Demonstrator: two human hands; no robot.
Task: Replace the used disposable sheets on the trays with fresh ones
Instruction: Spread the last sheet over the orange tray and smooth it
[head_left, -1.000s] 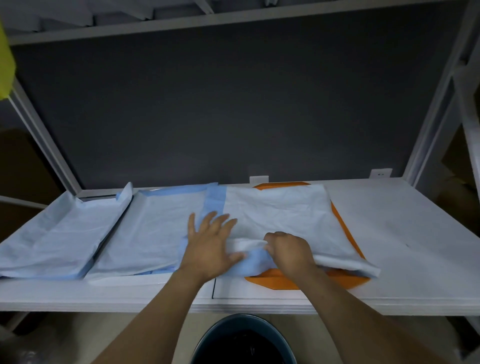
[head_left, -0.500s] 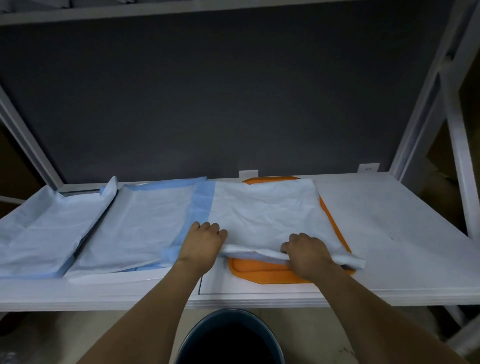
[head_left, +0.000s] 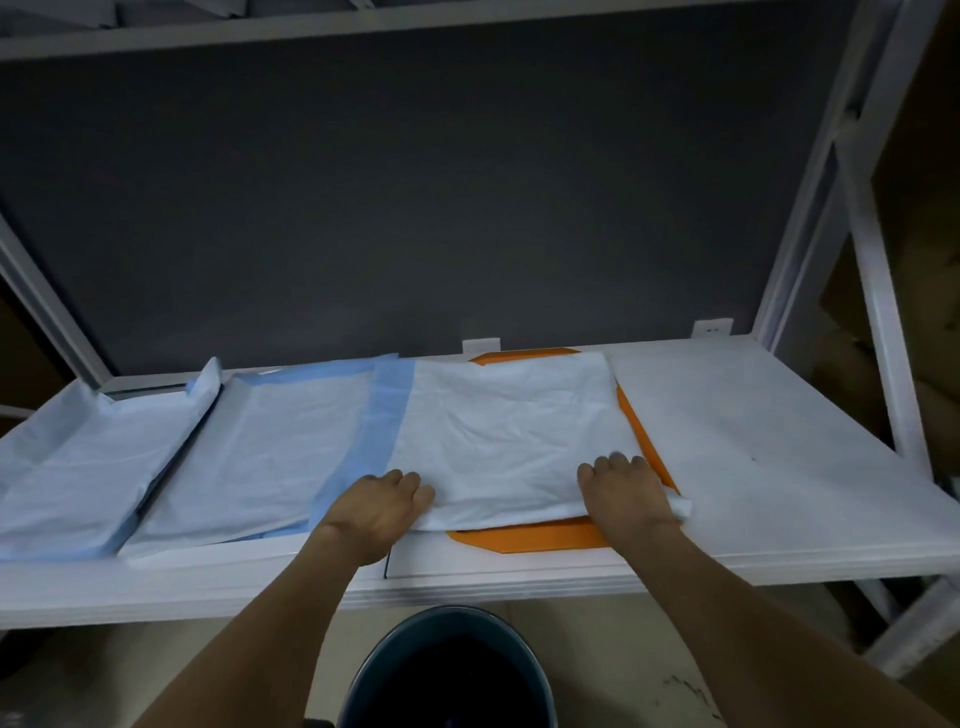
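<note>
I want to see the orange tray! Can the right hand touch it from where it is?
Probably yes. The right hand grips the white sheet's near corner, and the orange tray's bare front rim lies just beside it, nothing between.

The scene is dim and cool-toned, with a bluish-violet cast over the white shelf (head_left: 779, 441). No lamp is visible; the light seems to fall from above and in front, since the shelf top is the brightest area while the dark back panel (head_left: 415, 208) takes almost none. Shadows are soft and weak. There is no glare. Wide-angle distortion bows the frame posts (head_left: 810, 208) at both sides and splays them outward. The bin (head_left: 447, 675) below sinks into near black, and detail there is lost. Fine texture looks slightly smeared and soft throughout.
</note>
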